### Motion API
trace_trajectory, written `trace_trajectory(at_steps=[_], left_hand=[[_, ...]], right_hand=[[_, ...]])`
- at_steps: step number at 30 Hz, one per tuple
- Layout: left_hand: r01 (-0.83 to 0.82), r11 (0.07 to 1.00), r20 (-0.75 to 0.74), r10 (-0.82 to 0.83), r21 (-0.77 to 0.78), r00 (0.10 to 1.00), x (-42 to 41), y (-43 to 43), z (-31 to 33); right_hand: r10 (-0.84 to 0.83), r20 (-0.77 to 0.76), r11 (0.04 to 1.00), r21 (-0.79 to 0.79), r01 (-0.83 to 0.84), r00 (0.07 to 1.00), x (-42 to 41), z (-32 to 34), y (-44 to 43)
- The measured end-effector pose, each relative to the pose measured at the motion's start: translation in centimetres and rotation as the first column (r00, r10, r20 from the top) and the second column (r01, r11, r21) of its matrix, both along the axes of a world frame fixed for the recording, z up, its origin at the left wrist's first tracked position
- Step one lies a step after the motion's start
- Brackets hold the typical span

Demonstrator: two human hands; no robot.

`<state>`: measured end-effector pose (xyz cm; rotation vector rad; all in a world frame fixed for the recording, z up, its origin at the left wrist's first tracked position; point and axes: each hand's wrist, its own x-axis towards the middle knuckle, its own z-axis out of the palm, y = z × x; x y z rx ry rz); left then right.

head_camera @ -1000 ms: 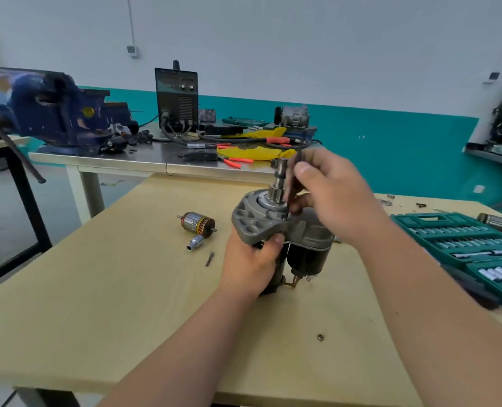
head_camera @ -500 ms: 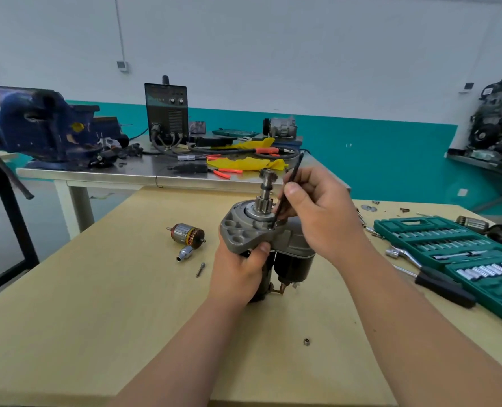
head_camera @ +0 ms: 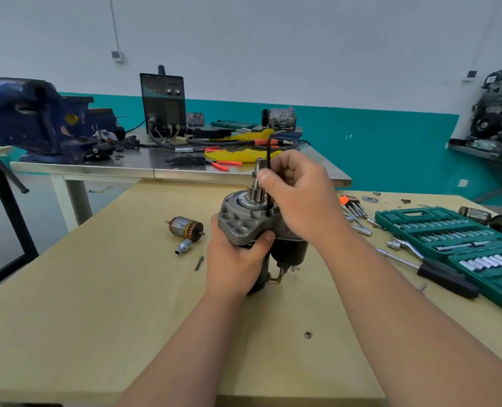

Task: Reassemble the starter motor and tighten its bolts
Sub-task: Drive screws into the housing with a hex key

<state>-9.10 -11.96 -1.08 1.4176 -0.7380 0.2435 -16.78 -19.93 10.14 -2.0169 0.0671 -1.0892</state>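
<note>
Presently, starter motor (head_camera: pixel 244 227): stands on end on the wooden tabletop (head_camera: pixel 97 318), grey nose housing up, black body below, pinion shaft (head_camera: pixel 258 177) pointing straight up.
Left hand (head_camera: pixel 235 265): on the motor's near left side, under the housing. The grip is clamped round the body, with the thumb pressed against the housing's lower edge.
Right hand (head_camera: pixel 299 198): over the motor's top right. The grip is pinched on the hex key (head_camera: pixel 269 151), thumb and fingers closed on its shaft.
Hex key: dark and L-shaped, upright just right of the motor's pinion shaft. The bent end shows above the hand and the lower tip meets the housing face. Cannot tell whether the tip sits in a bolt head.
Armature (head_camera: pixel 185 227): lies on its side left of the motor, apart from it.
Silver socket piece (head_camera: pixel 183 246): left of the motor, level with its black body.
Small bolt (head_camera: pixel 198 262): left of the motor, the closest loose part on that side.
Nut (head_camera: pixel 308 335): near right of the motor, well apart.
Hex key set (head_camera: pixel 351 205): right of the motor, keys fanned from an orange holder.
Ratchet (head_camera: pixel 437 273): further right of the motor, black handle.
Socket case (head_camera: pixel 390 218): green, open, far right of the motor, rows of sockets inside.
Steel bench (head_camera: pixel 111 165): behind the motor. It carries a blue vise (head_camera: pixel 35 121), a black welder box (head_camera: pixel 163 104) and a yellow cloth (head_camera: pixel 238 155).
</note>
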Motion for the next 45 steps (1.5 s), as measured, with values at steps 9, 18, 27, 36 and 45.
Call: trace_trajectory(at_steps=[9, 18, 27, 36, 45], left_hand=[[-0.01, 1.0, -0.032, 0.01, -0.007, 0.999, -0.2, -0.2, -0.2], [-0.068, 0.998, -0.12, 0.065, -0.018, 0.991, 0.2, 0.4, 0.1], [-0.073, 0.996, -0.138, 0.065, -0.054, 0.988, 0.6, 0.6, 0.1], [-0.095, 0.995, -0.149, 0.087, -0.045, 0.985, 0.4, 0.8, 0.3], [-0.076, 0.996, 0.009, 0.075, 0.048, 0.997, 0.1, 0.4, 0.5]], right_hand=[[0.048, -0.068, 0.999, -0.018, -0.05, 0.997, -1.7, 0.9, -0.9], [-0.098, -0.085, 0.987, -0.135, 0.086, 0.991, -0.9, 1.0, 0.9], [0.075, -0.398, 0.973, -0.17, -0.154, 0.914, -1.2, 3.3, 1.0], [-0.278, -0.227, 0.833, -0.54, 0.117, 0.933, 0.0, 2.7, 1.9], [0.04, -0.556, 0.938, -0.266, -0.224, 0.83, -1.5, 4.7, 0.7]])
